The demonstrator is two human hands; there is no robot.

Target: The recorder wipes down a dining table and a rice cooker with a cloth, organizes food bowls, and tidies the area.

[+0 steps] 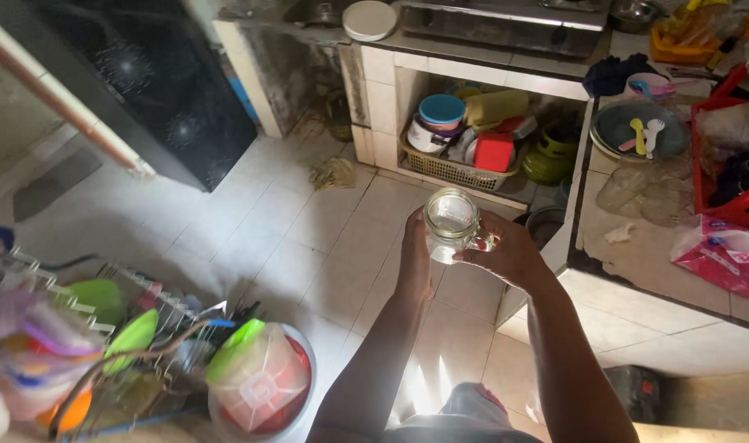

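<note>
At the lower left of the frame a wire dish rack (104, 328) held green lids and bright plastic ware, and just right of it sat a clear plastic container with a green lid (255, 377) inside a round basin.

Toward the centre, the left hand (414, 264) was pressed flat against the left side of a clear glass jar (451, 223), its fingers wrapped round the far wall and mostly hidden. The jar was held upright in mid-air over the tiled floor (309, 238), mouth open and facing the camera, looking empty.

The right hand (512, 253) clasped the jar's right side, fingers (482, 244) curled round the glass by what looked like a small handle.

To handle it well, both hands probably needed to keep firm, even pressure, since smooth glass may slip and the hard tiles lay straight below. Keeping the mouth level and the jar close to the body would likely be safest.

At centre top a basket (456, 168) of plastic tubs sat in a tiled niche. At the right, the surface (637, 254) carried a grey plate (637, 127) with small plastic cutlery and a pink bag (723, 254).
</note>
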